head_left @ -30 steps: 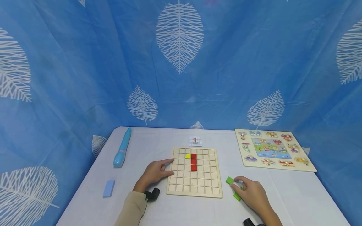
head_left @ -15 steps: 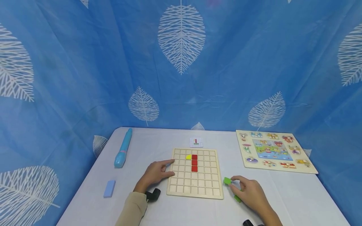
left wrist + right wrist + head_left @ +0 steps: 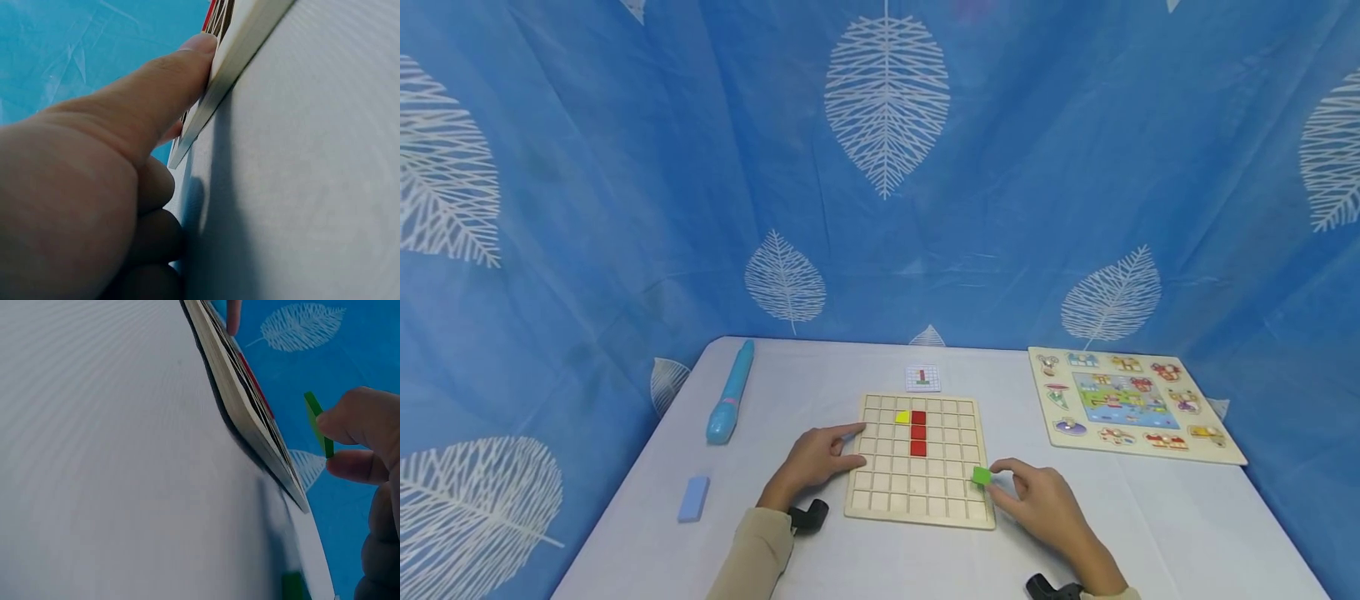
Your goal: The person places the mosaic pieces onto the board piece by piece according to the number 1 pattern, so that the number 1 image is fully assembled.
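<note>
Nearest to us, right hand (image 3: pixel 1037 504) pinches a green tile (image 3: pixel 982 476) between thumb and fingertips, held just above the right edge of the wooden grid board (image 3: pixel 919 508), over the lower rows. In the right wrist view the tile (image 3: pixel 318 422) sits edge-on in the pinch, clear of the board. A second green piece (image 3: pixel 292 586) lies on the white table (image 3: pixel 1187 533) near the wrist. Left hand (image 3: pixel 816 457) rests on the board's left edge, thumb pressed along the rim (image 3: pixel 240 59), fingers loosely extended, gripping nothing. Further in, three red tiles (image 3: pixel 918 432) stacked in a column, yellow tile (image 3: pixel 902 417) touching the top one's left. Beyond, small pattern card (image 3: pixel 922 377), blue pen (image 3: pixel 729 392), blue eraser (image 3: pixel 693 498), animal puzzle (image 3: pixel 1131 402).

Risks, we judge: tile tilts and lands across a cell divider; board slides if the left hand lets up.

Versus a second ago: right hand has carried the tile leftward from the table onto the board; left hand unchanged.
</note>
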### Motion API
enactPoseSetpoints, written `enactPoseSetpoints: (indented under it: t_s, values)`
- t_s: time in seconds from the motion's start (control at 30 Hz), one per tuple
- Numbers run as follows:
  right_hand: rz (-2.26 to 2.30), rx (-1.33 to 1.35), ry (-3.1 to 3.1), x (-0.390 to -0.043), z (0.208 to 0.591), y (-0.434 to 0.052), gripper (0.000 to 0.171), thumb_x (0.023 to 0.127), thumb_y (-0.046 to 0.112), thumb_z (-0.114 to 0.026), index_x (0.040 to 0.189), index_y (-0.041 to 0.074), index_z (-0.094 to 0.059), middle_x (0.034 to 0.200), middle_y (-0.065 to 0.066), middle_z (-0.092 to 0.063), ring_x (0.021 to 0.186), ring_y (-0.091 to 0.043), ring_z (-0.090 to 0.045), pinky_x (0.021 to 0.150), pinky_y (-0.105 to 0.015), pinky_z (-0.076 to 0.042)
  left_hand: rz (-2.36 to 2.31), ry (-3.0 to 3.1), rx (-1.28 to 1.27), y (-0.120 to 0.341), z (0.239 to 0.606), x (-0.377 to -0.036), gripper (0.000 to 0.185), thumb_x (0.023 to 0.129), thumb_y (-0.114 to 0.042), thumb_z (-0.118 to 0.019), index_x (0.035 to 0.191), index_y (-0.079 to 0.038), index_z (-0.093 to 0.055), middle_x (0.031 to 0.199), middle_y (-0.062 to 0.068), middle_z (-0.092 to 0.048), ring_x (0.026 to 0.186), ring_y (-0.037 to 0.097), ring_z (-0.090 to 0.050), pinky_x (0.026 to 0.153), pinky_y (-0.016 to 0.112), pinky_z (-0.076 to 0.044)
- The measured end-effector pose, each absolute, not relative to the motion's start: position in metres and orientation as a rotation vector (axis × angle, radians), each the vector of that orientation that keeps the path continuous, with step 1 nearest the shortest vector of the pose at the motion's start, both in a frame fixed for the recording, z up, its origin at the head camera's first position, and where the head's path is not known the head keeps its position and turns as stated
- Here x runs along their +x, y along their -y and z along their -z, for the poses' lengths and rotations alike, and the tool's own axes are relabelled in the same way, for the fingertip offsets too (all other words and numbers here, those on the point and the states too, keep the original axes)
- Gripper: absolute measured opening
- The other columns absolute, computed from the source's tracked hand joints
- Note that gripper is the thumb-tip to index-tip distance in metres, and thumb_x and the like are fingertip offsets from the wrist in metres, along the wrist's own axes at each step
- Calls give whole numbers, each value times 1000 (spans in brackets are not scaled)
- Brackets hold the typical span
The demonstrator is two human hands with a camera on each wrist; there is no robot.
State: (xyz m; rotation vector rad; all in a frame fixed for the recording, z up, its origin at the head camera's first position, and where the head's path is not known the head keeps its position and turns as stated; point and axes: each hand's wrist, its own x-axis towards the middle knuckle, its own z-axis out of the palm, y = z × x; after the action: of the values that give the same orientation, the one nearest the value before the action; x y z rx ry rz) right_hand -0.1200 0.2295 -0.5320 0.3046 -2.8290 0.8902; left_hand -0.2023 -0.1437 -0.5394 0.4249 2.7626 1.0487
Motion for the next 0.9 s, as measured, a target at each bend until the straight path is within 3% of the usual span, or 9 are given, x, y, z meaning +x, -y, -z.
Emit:
enactPoseSetpoints:
  t_s: [0.9]
  values:
    - [-1023, 658, 2764, -157, 532, -155, 18, 88, 31, -81, 103, 25, -75, 50, 20, -33, 45, 2, -27, 47, -21, -26, -1023, -2773, 410, 142, 539, -203, 63, 85, -43, -83, 142, -25, -64, 58, -8, -40, 52, 9, -34, 51, 25, -28]
